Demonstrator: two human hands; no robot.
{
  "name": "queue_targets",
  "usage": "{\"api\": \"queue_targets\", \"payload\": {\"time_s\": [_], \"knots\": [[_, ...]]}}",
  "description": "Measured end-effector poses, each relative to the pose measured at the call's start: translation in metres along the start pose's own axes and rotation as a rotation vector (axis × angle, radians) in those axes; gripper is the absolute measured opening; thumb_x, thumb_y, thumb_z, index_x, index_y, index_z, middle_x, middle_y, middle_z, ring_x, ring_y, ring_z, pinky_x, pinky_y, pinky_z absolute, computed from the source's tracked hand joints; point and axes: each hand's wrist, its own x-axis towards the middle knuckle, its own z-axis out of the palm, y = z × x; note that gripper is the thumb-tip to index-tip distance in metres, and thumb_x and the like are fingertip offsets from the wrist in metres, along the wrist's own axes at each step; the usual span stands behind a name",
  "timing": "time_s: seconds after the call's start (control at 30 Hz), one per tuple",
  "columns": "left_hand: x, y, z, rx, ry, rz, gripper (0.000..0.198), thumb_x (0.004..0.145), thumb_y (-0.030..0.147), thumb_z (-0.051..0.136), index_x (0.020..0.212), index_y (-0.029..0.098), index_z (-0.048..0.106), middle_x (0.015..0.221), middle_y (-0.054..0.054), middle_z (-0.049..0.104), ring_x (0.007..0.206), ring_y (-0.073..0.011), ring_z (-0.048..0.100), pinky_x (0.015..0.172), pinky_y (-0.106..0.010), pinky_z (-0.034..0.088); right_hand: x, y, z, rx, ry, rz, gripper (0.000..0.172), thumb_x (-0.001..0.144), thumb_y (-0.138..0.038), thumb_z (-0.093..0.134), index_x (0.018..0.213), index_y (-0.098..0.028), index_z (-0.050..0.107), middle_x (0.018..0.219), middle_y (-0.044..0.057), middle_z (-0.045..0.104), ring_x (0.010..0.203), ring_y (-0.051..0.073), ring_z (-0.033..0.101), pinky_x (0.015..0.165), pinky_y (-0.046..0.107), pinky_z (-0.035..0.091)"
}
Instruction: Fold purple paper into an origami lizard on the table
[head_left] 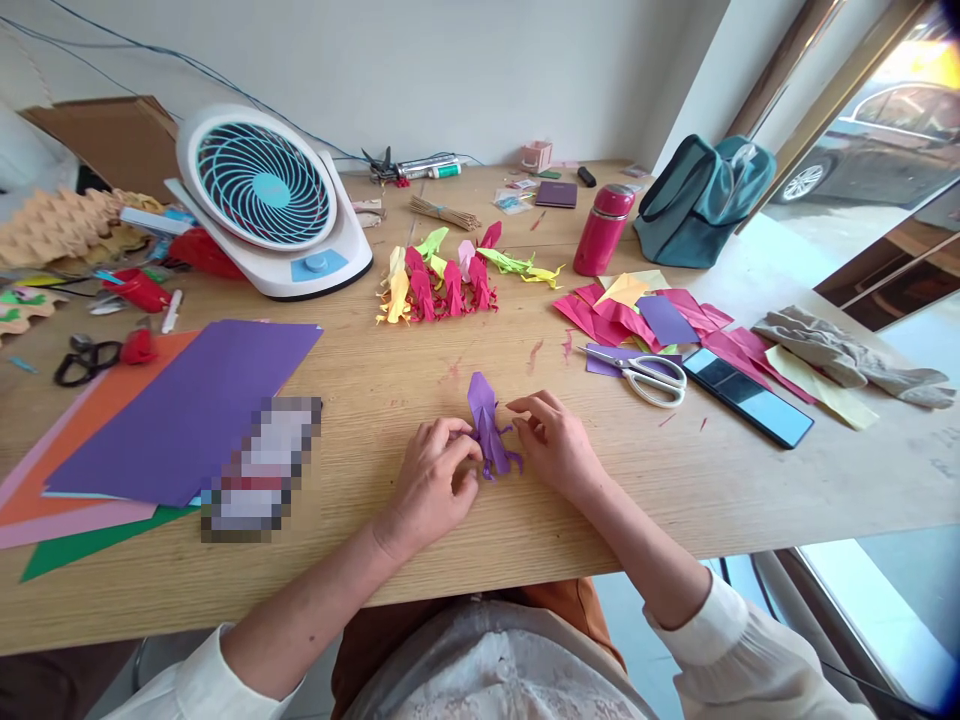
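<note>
A folded purple origami squid (486, 425) lies on the wooden table in front of me, its pointed head facing away and its thin curled arms spread toward me and to the sides. My left hand (442, 475) is closed at its left edge, thumb and fingertips on the paper. On the other side, my right hand (559, 440) has loosely bent fingers held apart, their tips beside the thin right-hand arms. Beyond it stands a group of similar paper squids (452, 290) in red, yellow, pink and green.
Purple paper sheets (195, 410) top a coloured stack on the left, beside a blurred-out item (262, 470) and a white fan (270, 200). White-handled scissors (656, 380), a phone (750, 398), paper scraps (705, 320), a red flask (602, 235) and a teal bag (690, 205) are on the right.
</note>
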Motion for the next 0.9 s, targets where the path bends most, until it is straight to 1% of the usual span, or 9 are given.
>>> {"api": "queue_targets", "payload": {"time_s": [0.1, 0.2, 0.27, 0.37, 0.5, 0.63, 0.77, 0.83, 0.9], "knots": [[0.004, -0.011, -0.004, -0.051, 0.064, -0.012, 0.027, 0.075, 0.001, 0.054, 0.093, 0.021, 0.057, 0.113, -0.008, 0.058, 0.112, -0.0253, 0.055, 0.100, -0.043, 0.045, 0.013, 0.004, 0.001, -0.010, -0.006, 0.056, 0.026, 0.089, -0.012, 0.053, 0.109, -0.019, 0.068, 0.106, 0.007, 0.067, 0.071, 0.013, 0.063, 0.070, 0.026, 0.051], [0.012, -0.026, -0.007, -0.013, 0.128, -0.080, 0.021, 0.084, 0.004, 0.050, 0.096, 0.020, 0.058, 0.103, -0.007, 0.061, 0.106, -0.0241, 0.057, 0.097, -0.043, 0.046, 0.029, 0.004, 0.002, -0.096, -0.122, 0.093, 0.033, 0.086, -0.007, 0.053, 0.113, -0.018, 0.069, 0.111, 0.009, 0.067, 0.073, 0.013, 0.063, 0.075, 0.027, 0.050], [0.017, -0.033, -0.007, 0.040, 0.082, -0.119, 0.015, 0.089, 0.012, 0.054, 0.099, 0.020, 0.061, 0.100, -0.007, 0.063, 0.102, -0.0246, 0.058, 0.094, -0.043, 0.047, 0.038, 0.002, 0.003, -0.106, -0.190, 0.110, 0.030, 0.087, -0.008, 0.055, 0.111, -0.018, 0.071, 0.108, 0.009, 0.068, 0.076, 0.013, 0.064, 0.077, 0.027, 0.049], [0.023, -0.039, -0.007, 0.057, -0.023, -0.113, 0.019, 0.088, 0.015, 0.059, 0.105, 0.021, 0.065, 0.104, -0.006, 0.062, 0.104, -0.0242, 0.058, 0.094, -0.041, 0.047, 0.046, -0.002, 0.003, -0.082, -0.228, 0.129, 0.021, 0.091, -0.016, 0.055, 0.102, -0.019, 0.073, 0.100, 0.008, 0.069, 0.082, 0.015, 0.065, 0.077, 0.026, 0.048], [0.032, -0.037, -0.011, 0.004, -0.122, -0.066, 0.013, 0.087, 0.011, 0.057, 0.092, 0.020, 0.066, 0.101, -0.005, 0.062, 0.100, -0.0220, 0.059, 0.090, -0.037, 0.048, 0.047, -0.005, 0.003, -0.047, -0.263, 0.127, 0.014, 0.091, -0.023, 0.057, 0.091, -0.019, 0.071, 0.089, 0.004, 0.070, 0.073, 0.014, 0.064, 0.068, 0.024, 0.047], [0.045, -0.036, -0.015, -0.073, -0.219, -0.031, 0.014, 0.088, 0.010, 0.053, 0.084, 0.019, 0.063, 0.093, -0.003, 0.060, 0.089, -0.0184, 0.061, 0.081, -0.031, 0.048, 0.043, -0.003, 0.001, 0.026, -0.328, 0.138, 0.007, 0.086, -0.022, 0.062, 0.085, -0.019, 0.068, 0.078, 0.000, 0.071, 0.069, 0.013, 0.064, 0.063, 0.022, 0.045], [0.051, -0.039, -0.013, -0.082, -0.236, -0.024, 0.017, 0.087, 0.007, 0.050, 0.081, 0.019, 0.061, 0.087, -0.002, 0.058, 0.082, -0.0170, 0.060, 0.076, -0.029, 0.046, 0.040, 0.000, 0.000, 0.121, -0.356, 0.153, 0.009, 0.082, -0.019, 0.064, 0.090, -0.019, 0.069, 0.082, 0.001, 0.073, 0.073, 0.014, 0.065, 0.065, 0.022, 0.046], [0.049, -0.041, -0.014, -0.122, -0.227, -0.023, 0.023, 0.085, 0.003, 0.046, 0.087, 0.019, 0.062, 0.090, -0.002, 0.060, 0.084, -0.0167, 0.060, 0.077, -0.029, 0.046, 0.039, 0.001, 0.000, 0.131, -0.347, 0.157, 0.009, 0.081, -0.020, 0.064, 0.090, -0.019, 0.068, 0.082, 0.001, 0.074, 0.072, 0.014, 0.065, 0.065, 0.023, 0.046], [0.046, -0.043, -0.016, -0.166, -0.245, -0.012, 0.027, 0.083, 0.003, 0.049, 0.097, 0.020, 0.064, 0.098, -0.003, 0.062, 0.091, -0.0173, 0.061, 0.082, -0.029, 0.048, 0.039, 0.001, 0.001, 0.138, -0.337, 0.160, 0.009, 0.082, -0.020, 0.064, 0.090, -0.019, 0.068, 0.082, 0.002, 0.074, 0.071, 0.014, 0.065, 0.064, 0.024, 0.047]]}}
